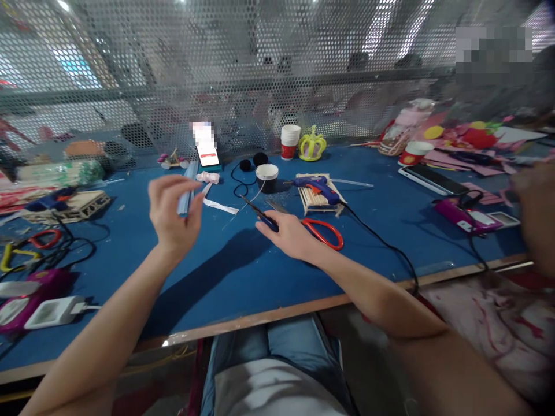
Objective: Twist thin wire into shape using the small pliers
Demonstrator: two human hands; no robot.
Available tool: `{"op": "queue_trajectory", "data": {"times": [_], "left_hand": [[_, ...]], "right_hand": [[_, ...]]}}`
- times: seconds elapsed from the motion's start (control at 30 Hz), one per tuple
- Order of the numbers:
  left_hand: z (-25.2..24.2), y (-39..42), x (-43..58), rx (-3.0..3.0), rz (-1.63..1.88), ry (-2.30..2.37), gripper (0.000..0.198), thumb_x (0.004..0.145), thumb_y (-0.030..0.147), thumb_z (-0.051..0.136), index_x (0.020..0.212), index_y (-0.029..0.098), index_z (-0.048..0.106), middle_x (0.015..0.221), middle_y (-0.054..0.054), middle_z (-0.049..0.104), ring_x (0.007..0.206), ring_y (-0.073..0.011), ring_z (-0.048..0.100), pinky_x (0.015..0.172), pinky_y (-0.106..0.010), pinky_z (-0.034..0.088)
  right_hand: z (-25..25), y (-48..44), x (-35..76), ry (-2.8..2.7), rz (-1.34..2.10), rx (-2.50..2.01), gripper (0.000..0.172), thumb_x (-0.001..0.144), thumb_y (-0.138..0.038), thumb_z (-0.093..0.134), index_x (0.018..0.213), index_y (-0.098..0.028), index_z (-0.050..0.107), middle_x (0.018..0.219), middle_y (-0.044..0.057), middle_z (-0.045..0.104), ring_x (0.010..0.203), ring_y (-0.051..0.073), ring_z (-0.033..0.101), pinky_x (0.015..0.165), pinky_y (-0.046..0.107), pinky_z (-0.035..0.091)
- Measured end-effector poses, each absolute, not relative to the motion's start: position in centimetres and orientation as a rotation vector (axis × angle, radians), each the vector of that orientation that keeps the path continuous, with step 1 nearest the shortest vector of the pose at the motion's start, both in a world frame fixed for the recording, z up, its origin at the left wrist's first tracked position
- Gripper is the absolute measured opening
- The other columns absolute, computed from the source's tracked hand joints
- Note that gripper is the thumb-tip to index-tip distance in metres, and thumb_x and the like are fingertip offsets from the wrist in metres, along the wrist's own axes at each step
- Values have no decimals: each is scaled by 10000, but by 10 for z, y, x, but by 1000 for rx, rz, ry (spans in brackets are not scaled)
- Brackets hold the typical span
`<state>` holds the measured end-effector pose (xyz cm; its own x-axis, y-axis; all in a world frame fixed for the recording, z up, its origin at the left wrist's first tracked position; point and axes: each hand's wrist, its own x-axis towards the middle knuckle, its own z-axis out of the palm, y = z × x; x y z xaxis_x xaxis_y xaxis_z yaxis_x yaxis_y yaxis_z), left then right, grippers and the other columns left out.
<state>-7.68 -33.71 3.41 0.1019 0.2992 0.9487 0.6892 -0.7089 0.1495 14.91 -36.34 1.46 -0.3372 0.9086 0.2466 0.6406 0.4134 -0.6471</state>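
Observation:
My left hand (pixel 176 216) is raised above the table, its fingers curved and the thumb apart from them, with nothing visible in it. In my right hand (pixel 290 234) is a slim tool with dark, narrow jaws and a dark blue handle (pixel 269 222); its exact kind is unclear. Under that hand lie red-handled scissors (pixel 325 234), partly covered. Just beyond the tool's tip, a thin pale strand (pixel 255 196) runs from a small dark cup with a white rim (pixel 266 176). White ribbon (pixel 221 206) and a pink scrunchie-like loop (pixel 208 177) lie beyond my left hand.
A blue glue gun (pixel 318 188) rests on a small stick-built stand (pixel 321 205), its cord trailing right. Behind are a lit phone (pixel 207 151), stacked paper cups (pixel 290 141) and a yellow crown (pixel 312 145). Another person's arm (pixel 537 219) is at the right edge.

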Motion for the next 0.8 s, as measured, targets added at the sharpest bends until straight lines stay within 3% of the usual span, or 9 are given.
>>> {"op": "queue_trajectory", "data": {"times": [0.07,0.17,0.43,0.57,0.73,0.8], "left_hand": [[28,-337,-76,-2178,-1313,-812,161,784,216,597,930,281,622,901,-27,633,914,-187,543,797,-372,403],[20,-335,-72,-2265,-1016,-713,192,795,219,584,961,302,634,889,-25,666,884,-184,549,748,-347,380],[14,-333,-66,-2343,-1021,-668,116,765,267,624,876,261,658,757,-17,685,736,-163,555,638,-305,343],[14,-340,-53,-2518,-1404,-1130,120,741,334,634,746,218,664,711,-34,659,699,-154,543,676,-310,383],[16,-351,-32,-2674,-2597,-2248,243,654,369,685,666,153,575,552,20,498,515,-81,444,526,-231,377],[14,-353,-29,-2674,-2830,-2432,261,640,353,699,662,145,543,547,34,461,498,-63,421,512,-217,373]], "right_hand": [[14,-364,149,-2084,605,-1313,299,862,-374,435,917,-130,599,782,58,633,676,147,556,601,250,369],[12,-364,148,-2092,626,-1291,293,863,-363,437,932,-130,601,817,65,638,706,152,560,624,253,377],[11,-366,146,-2149,625,-1234,270,868,-348,429,893,-141,600,803,54,639,695,144,558,625,251,374],[8,-366,146,-2159,504,-1213,245,869,-335,432,872,-150,592,765,42,629,676,141,558,621,250,370],[2,-365,144,-2113,356,-1203,201,847,-283,473,950,-140,569,860,75,622,785,166,564,708,268,402],[2,-364,144,-2118,355,-1215,198,843,-274,480,956,-137,569,872,82,621,802,172,566,722,273,408]]}}
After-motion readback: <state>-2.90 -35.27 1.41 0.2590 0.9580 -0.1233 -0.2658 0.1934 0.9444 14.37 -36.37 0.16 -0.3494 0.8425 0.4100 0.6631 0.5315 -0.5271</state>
